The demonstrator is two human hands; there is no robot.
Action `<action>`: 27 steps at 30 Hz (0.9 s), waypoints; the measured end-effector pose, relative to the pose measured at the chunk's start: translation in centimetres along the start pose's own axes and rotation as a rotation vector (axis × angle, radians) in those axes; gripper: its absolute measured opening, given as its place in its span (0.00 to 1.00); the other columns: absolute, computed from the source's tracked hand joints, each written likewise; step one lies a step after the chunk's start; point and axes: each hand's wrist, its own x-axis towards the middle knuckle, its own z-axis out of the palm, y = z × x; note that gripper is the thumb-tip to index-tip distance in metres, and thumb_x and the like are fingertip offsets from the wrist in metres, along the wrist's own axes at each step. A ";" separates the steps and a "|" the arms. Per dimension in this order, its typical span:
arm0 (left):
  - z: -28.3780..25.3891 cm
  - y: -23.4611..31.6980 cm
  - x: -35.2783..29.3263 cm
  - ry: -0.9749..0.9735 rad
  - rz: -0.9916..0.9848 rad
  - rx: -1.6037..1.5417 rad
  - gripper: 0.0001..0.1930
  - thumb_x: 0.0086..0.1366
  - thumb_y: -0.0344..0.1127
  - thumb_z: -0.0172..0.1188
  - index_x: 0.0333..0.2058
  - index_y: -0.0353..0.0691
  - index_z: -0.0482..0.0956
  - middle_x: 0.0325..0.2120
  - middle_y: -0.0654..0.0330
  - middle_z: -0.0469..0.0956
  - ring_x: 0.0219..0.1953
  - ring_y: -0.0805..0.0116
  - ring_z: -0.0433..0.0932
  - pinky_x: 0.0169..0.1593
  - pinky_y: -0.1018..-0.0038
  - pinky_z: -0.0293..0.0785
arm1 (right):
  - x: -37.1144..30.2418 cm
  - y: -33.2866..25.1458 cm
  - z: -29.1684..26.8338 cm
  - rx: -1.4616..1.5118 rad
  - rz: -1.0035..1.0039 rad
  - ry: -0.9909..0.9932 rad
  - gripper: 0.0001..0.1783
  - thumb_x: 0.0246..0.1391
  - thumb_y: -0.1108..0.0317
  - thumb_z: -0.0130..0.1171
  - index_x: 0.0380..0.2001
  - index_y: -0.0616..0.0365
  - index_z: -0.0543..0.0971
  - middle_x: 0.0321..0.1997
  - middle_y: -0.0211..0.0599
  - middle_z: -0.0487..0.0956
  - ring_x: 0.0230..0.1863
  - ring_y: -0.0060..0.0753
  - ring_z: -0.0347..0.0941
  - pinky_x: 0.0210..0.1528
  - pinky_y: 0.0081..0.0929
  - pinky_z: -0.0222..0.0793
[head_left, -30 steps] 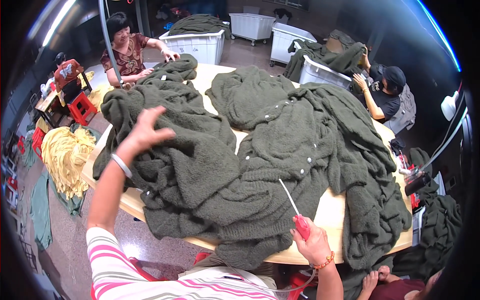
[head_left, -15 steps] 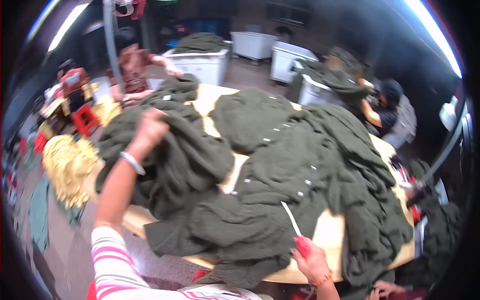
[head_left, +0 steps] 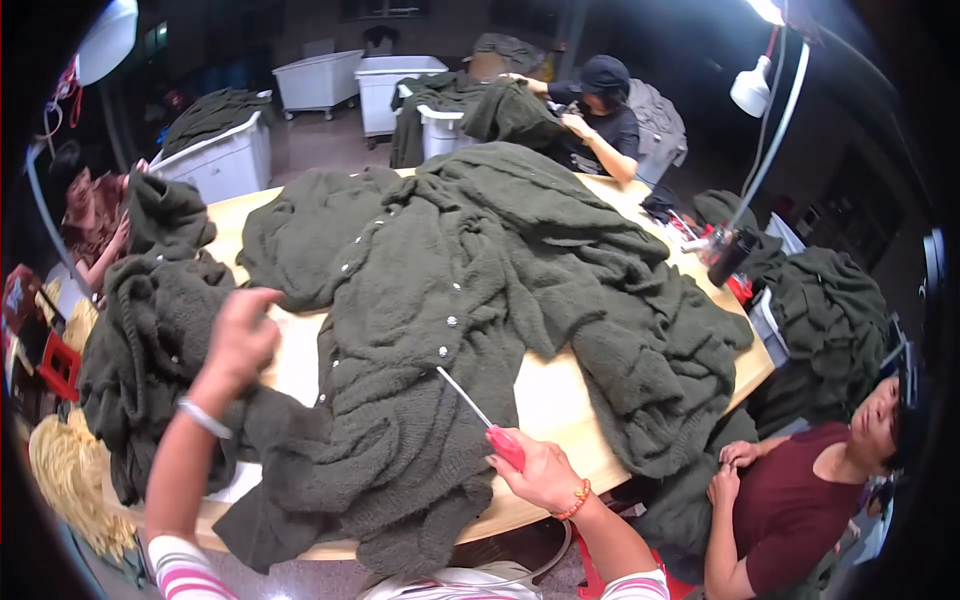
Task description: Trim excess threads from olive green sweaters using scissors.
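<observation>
- The right grip [head_left: 545, 475] is wrapped around the pink-handled tool [head_left: 507, 446]; its thin metal tip points forward from this grip, over the green cardigan [head_left: 395, 290].
- The left grip [head_left: 240, 340] is half spread and empty; the knitted heap [head_left: 150, 320] lies at its left.
- Below both grips is the wooden surface [head_left: 560, 410].

The right hand [head_left: 541, 474] grips a red-handled tool [head_left: 507, 446] (its thin shaft over a buttoned dark green garment [head_left: 405, 290]); the left hand [head_left: 243, 342], fingers bent, hovers to its left
</observation>
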 end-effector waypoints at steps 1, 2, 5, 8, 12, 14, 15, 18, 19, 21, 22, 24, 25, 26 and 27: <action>3.2 1.8 -0.4 -0.107 0.100 -0.004 0.24 0.53 0.35 0.70 0.49 0.36 0.75 0.44 0.54 0.76 0.48 0.62 0.75 0.50 0.68 0.73 | -0.1 -0.4 -0.4 -0.031 0.057 -0.027 0.20 0.56 0.61 0.61 0.51 0.54 0.75 0.40 0.44 0.82 0.42 0.52 0.80 0.45 0.39 0.75; 6.0 3.4 -1.4 -0.167 0.131 -0.110 0.28 0.51 0.40 0.73 0.49 0.36 0.75 0.44 0.52 0.75 0.49 0.59 0.74 0.51 0.66 0.72 | -0.1 -0.3 -0.6 -0.030 0.045 -0.031 0.20 0.56 0.61 0.61 0.51 0.54 0.75 0.40 0.44 0.82 0.42 0.52 0.80 0.45 0.39 0.75; 10.7 7.4 -2.4 -0.269 0.361 0.111 0.34 0.49 0.45 0.74 0.53 0.38 0.72 0.50 0.49 0.72 0.53 0.51 0.70 0.55 0.62 0.69 | -0.7 0.2 -0.5 0.022 0.045 -0.005 0.19 0.56 0.61 0.61 0.49 0.56 0.76 0.39 0.46 0.82 0.42 0.52 0.79 0.44 0.39 0.75; 13.7 8.8 -1.8 -0.251 0.437 0.271 0.37 0.47 0.42 0.73 0.56 0.41 0.68 0.51 0.50 0.69 0.54 0.49 0.68 0.55 0.60 0.67 | -1.6 0.7 -1.4 0.010 0.093 0.013 0.19 0.56 0.61 0.61 0.48 0.56 0.76 0.38 0.47 0.82 0.41 0.53 0.79 0.43 0.40 0.75; 14.8 8.0 0.1 -0.252 0.284 0.191 0.29 0.48 0.26 0.64 0.52 0.42 0.72 0.41 0.49 0.72 0.46 0.47 0.73 0.49 0.60 0.72 | -2.9 2.7 -2.4 0.045 0.083 0.081 0.22 0.57 0.56 0.58 0.53 0.50 0.73 0.31 0.50 0.81 0.35 0.60 0.78 0.40 0.48 0.74; 13.4 6.8 0.8 -0.166 0.323 0.095 0.25 0.48 0.23 0.60 0.49 0.39 0.74 0.38 0.49 0.76 0.43 0.50 0.77 0.48 0.62 0.74 | -3.1 3.2 -2.5 0.032 0.097 0.082 0.22 0.57 0.56 0.57 0.53 0.51 0.73 0.31 0.52 0.81 0.35 0.60 0.78 0.40 0.49 0.74; 12.4 7.0 1.2 -0.134 0.245 -0.007 0.22 0.50 0.23 0.57 0.47 0.38 0.75 0.36 0.51 0.77 0.41 0.55 0.78 0.46 0.65 0.76 | -3.0 3.3 -2.7 0.031 0.115 0.073 0.21 0.57 0.58 0.59 0.51 0.53 0.74 0.33 0.51 0.81 0.36 0.58 0.78 0.40 0.45 0.74; 5.8 6.7 3.1 -0.117 -0.043 -0.552 0.15 0.53 0.26 0.55 0.42 0.33 0.78 0.33 0.60 0.82 0.35 0.70 0.79 0.44 0.74 0.76 | -2.8 3.4 -2.9 0.031 0.108 0.060 0.20 0.56 0.59 0.60 0.50 0.55 0.74 0.35 0.50 0.81 0.38 0.55 0.79 0.41 0.42 0.74; 2.7 9.8 2.9 -0.162 -0.120 -0.760 0.15 0.55 0.26 0.54 0.43 0.32 0.78 0.34 0.63 0.81 0.36 0.74 0.78 0.43 0.77 0.75 | -2.8 3.5 -3.1 0.040 0.111 0.078 0.20 0.56 0.59 0.60 0.50 0.56 0.75 0.35 0.50 0.82 0.38 0.54 0.79 0.42 0.41 0.74; -0.8 14.5 1.2 -0.190 -0.218 -0.952 0.16 0.56 0.27 0.54 0.44 0.31 0.78 0.35 0.65 0.80 0.36 0.78 0.77 0.43 0.80 0.74 | -3.3 4.1 -3.2 0.067 0.087 0.135 0.20 0.56 0.61 0.60 0.49 0.58 0.75 0.34 0.48 0.82 0.38 0.49 0.81 0.42 0.38 0.75; -2.2 15.3 -0.1 -0.294 -0.182 -0.889 0.16 0.57 0.27 0.54 0.45 0.30 0.78 0.35 0.65 0.80 0.37 0.79 0.76 0.42 0.80 0.73 | -3.2 3.6 -3.5 0.115 0.090 0.146 0.19 0.56 0.64 0.61 0.49 0.59 0.76 0.32 0.46 0.82 0.36 0.43 0.82 0.41 0.34 0.75; -2.7 15.6 -3.2 -0.440 -0.182 -0.736 0.18 0.57 0.26 0.54 0.47 0.31 0.77 0.35 0.68 0.79 0.36 0.81 0.74 0.42 0.81 0.72 | -3.3 3.5 -3.4 0.162 0.081 0.148 0.18 0.55 0.66 0.61 0.48 0.59 0.76 0.30 0.44 0.82 0.32 0.38 0.82 0.39 0.31 0.75; -3.1 14.9 -4.7 -0.596 -0.180 -0.473 0.18 0.56 0.28 0.55 0.46 0.32 0.77 0.35 0.69 0.78 0.35 0.81 0.73 0.40 0.79 0.72 | -3.7 3.6 -3.3 0.153 0.065 0.170 0.17 0.55 0.66 0.61 0.48 0.59 0.76 0.29 0.42 0.82 0.31 0.35 0.81 0.38 0.30 0.75; -1.7 13.3 -7.1 -0.672 -0.172 -0.521 0.17 0.56 0.30 0.56 0.45 0.33 0.77 0.33 0.69 0.77 0.34 0.81 0.72 0.38 0.78 0.71 | -3.5 3.6 -3.0 0.176 0.053 0.159 0.17 0.55 0.66 0.61 0.47 0.60 0.77 0.28 0.42 0.82 0.30 0.33 0.81 0.38 0.29 0.75; -2.0 12.5 -8.8 -0.845 -0.299 -0.251 0.18 0.55 0.32 0.58 0.45 0.32 0.76 0.32 0.63 0.79 0.34 0.73 0.76 0.39 0.74 0.73 | -3.5 3.5 -2.8 0.175 0.052 0.137 0.17 0.55 0.66 0.61 0.47 0.60 0.76 0.28 0.41 0.82 0.30 0.32 0.81 0.38 0.29 0.75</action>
